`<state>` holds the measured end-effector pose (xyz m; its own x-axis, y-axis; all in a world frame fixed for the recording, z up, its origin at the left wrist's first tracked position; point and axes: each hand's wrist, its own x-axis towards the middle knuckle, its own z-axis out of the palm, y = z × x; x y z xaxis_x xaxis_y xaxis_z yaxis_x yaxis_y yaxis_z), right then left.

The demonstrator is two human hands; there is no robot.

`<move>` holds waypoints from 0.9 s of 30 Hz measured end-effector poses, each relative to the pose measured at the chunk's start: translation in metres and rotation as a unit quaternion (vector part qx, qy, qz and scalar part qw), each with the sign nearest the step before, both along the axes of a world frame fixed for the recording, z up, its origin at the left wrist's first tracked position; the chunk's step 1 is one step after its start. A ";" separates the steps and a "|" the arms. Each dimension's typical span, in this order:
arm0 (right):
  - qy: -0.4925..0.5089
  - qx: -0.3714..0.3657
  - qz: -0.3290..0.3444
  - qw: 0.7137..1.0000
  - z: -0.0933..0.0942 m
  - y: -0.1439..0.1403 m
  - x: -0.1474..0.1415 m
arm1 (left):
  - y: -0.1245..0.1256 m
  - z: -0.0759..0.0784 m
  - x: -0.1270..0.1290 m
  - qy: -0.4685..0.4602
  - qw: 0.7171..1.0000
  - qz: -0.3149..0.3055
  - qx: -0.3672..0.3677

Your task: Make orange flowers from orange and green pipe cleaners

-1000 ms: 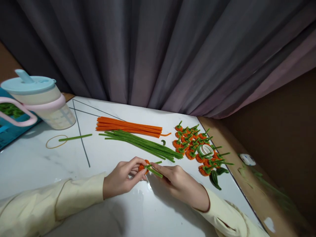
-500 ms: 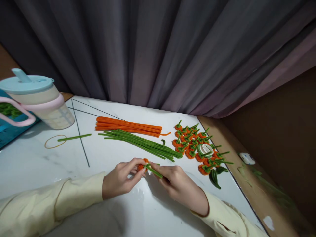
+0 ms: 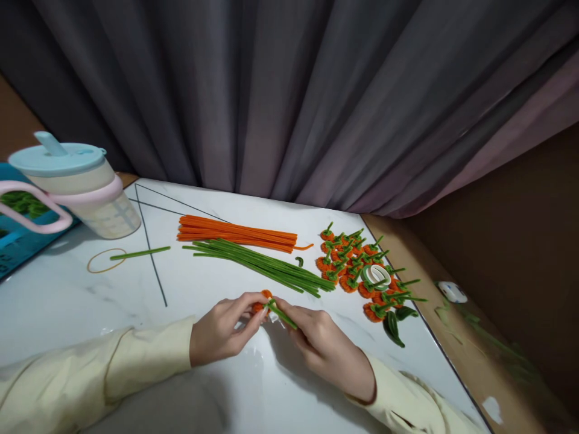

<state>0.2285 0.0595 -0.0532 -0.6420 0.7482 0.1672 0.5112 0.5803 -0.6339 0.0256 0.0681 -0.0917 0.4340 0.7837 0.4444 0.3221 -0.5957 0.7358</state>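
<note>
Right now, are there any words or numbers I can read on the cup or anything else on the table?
None can be read.
Cup: faint marks on its clear side, too blurred to read.
Blue thing at the left edge: tiny marks low down, too small to read.
White table: only thin dark lines, no writing.
Pipe cleaners and little orange pumpkins: no labels.

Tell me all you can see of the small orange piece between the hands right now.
The orange piece is a small fuzzy coil, pipe-cleaner-like, mostly hidden by fingers. A green stem crosses it and slants down to the right. The left hand pinches it from the left; the right hand grips the stem. It sits just above the white table, near the loose green stems.
</note>
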 end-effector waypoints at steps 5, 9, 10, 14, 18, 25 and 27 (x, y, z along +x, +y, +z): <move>-0.002 -0.033 -0.013 0.999 0.007 0.006 -0.001 | 0.000 0.001 0.001 -0.037 0.996 -0.004 -0.086; -0.010 -0.041 -0.010 0.999 0.011 0.007 0.000 | 0.000 0.002 0.001 -0.056 0.991 -0.004 -0.123; -0.008 -0.041 -0.005 0.999 0.011 0.007 0.001 | 0.000 0.002 0.001 -0.058 0.990 -0.004 -0.126; 0.004 -0.042 0.010 0.999 0.009 0.004 0.000 | -0.001 0.003 0.001 -0.047 0.994 -0.005 -0.099; 0.030 -0.067 -0.022 0.997 0.010 0.002 -0.004 | -0.003 0.001 0.001 -0.009 0.999 0.008 -0.035; 0.029 -0.274 -0.039 0.960 0.024 0.005 -0.005 | -0.004 0.000 0.003 0.013 1.000 0.007 -0.021; 0.017 -0.278 -0.033 0.960 0.027 0.005 -0.003 | -0.003 0.001 0.003 0.016 1.000 0.007 -0.010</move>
<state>0.2253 0.0641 -0.0262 -0.5912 0.7669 -0.2498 0.5087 0.1142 -0.8533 0.0286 0.0646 -0.0907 0.4376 0.7982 0.4140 0.3540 -0.5762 0.7367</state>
